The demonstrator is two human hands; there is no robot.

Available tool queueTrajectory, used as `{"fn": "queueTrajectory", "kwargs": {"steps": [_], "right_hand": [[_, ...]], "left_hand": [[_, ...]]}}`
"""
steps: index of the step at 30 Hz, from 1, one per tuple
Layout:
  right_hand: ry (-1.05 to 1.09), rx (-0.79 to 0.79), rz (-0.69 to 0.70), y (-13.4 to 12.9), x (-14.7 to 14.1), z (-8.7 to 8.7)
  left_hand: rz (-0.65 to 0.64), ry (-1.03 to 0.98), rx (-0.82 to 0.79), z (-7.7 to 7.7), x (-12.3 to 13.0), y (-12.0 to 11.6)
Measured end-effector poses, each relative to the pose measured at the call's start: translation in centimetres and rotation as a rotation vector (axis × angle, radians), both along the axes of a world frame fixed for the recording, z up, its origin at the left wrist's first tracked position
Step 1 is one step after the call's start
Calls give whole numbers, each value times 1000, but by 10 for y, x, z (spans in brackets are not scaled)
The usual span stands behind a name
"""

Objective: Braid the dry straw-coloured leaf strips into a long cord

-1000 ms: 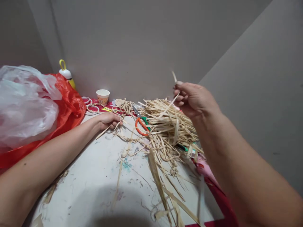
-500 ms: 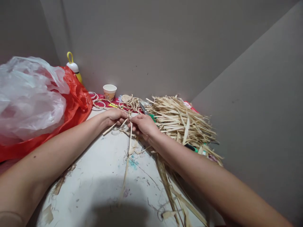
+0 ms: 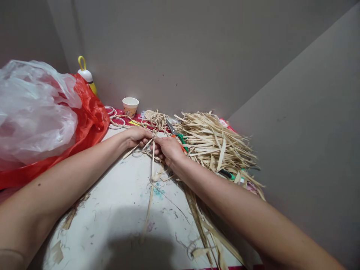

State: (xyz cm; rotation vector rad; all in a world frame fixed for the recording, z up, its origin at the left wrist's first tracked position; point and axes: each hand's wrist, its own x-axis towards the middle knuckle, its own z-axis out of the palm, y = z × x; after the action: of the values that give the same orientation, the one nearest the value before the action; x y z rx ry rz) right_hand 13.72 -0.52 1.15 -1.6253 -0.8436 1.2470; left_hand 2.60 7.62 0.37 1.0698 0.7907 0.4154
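Straw strip (image 3: 153, 161), right hand (image 3: 169, 149) now lower

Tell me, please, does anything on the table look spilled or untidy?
Yes: blue-green smudges stain the white tabletop, making it look dirty, and loose flat beige fibre strips straggle untidily toward its near edge.

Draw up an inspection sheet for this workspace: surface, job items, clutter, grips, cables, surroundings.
Surface: white tabletop, stained and strewn with fibre scraps.
Job's things: pale strips at the fingers, one trailing down toward the near side; strip bundle to the right; scissors beside the bundle, partly hidden.
Clutter: translucent plastic bag and red bag at left; paper cup and yellow-and-white bottle toward the back.
Grips: left grip and right grip close together, both pinching strips; exact hold too small to tell.
Cables: nothing seen.
Surroundings: plain grey walls.
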Motion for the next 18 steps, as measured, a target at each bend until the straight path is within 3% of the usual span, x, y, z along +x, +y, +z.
{"fn": "queueTrajectory", "kwargs": {"steps": [18], "right_hand": [[-88, 25, 102, 9, 10, -9]], "left_hand": [[28, 19, 15, 5, 2, -4]]}}
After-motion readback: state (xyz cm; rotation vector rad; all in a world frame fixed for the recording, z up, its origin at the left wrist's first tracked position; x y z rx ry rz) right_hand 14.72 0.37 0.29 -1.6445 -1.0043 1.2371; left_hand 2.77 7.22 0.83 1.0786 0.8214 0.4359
